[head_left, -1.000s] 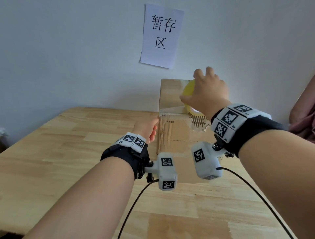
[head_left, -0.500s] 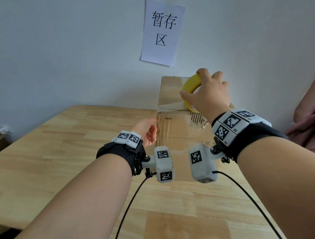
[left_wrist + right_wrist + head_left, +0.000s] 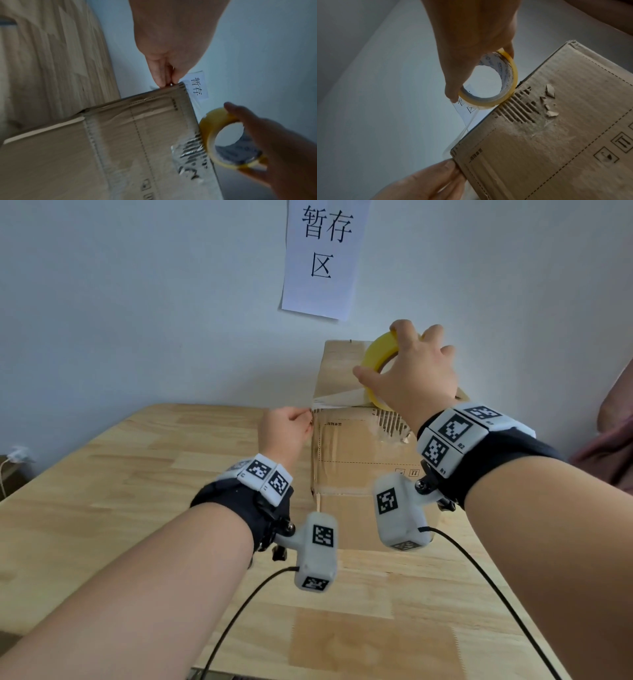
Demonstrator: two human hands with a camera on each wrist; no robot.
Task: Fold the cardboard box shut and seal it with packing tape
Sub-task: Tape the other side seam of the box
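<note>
A worn cardboard box [image 3: 356, 453] stands on the wooden table [image 3: 102, 494] against the wall, its top closed. My right hand [image 3: 407, 371] grips a yellowish roll of clear packing tape [image 3: 378, 354] just above the box's top right edge; the roll [image 3: 489, 83] shows its white core. A clear strip of tape [image 3: 337, 400] runs from the roll leftward over the box top. My left hand [image 3: 287, 429] pinches the strip's free end at the box's top left corner [image 3: 173, 86]. The torn patch [image 3: 530, 108] on the box front lies below the roll.
A white paper sign [image 3: 325, 258] with black characters is stuck on the wall above the box. Part of another person [image 3: 613, 433] shows at the right edge. Cables run from both wrist cameras across the table's front. A white plug [image 3: 15, 455] lies at the far left.
My right hand has lifted the roll and drawn it rightward, pulling a strip of tape out over the box top. My left hand rose to the top left corner and now pinches the tape's end.
</note>
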